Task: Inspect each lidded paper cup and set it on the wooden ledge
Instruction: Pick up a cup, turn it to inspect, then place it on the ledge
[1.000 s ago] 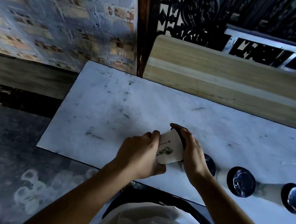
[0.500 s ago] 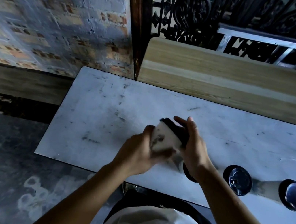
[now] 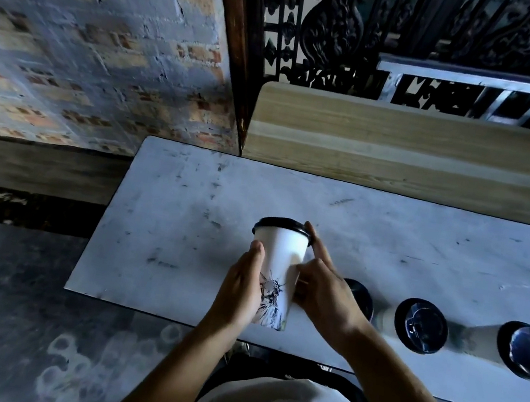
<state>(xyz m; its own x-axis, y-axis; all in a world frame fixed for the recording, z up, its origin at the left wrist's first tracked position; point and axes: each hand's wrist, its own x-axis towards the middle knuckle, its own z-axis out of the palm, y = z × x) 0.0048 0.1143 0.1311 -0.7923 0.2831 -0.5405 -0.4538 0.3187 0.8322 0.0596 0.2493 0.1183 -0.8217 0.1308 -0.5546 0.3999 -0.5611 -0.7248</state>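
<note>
The cup [image 3: 278,264] was lying on its side in the hands a moment ago, and now it has been turned so its black lid [image 3: 282,225] points up and away from the person. The picture of a statue with a crown on the cup's white side now faces the camera.

The left hand [image 3: 240,290] is wrapped around the left side of the cup, near the bottom. The right hand [image 3: 322,288] holds the right side, and one finger reaches up and touches the edge of the lid. Both hands are closed on the cup, so it is held up above the white table [image 3: 183,230] and does not seem to touch it.

Three more cups stand on the table to the right, in a row. The nearest cup [image 3: 361,297] is partly hidden behind the right hand. The middle cup [image 3: 420,325] and the far cup [image 3: 528,350] show their dark lids clearly.

The wooden ledge [image 3: 402,145] runs along the back edge of the table. A brick wall [image 3: 89,54] is on the left, and a black iron gate [image 3: 334,28] stands behind the ledge.
</note>
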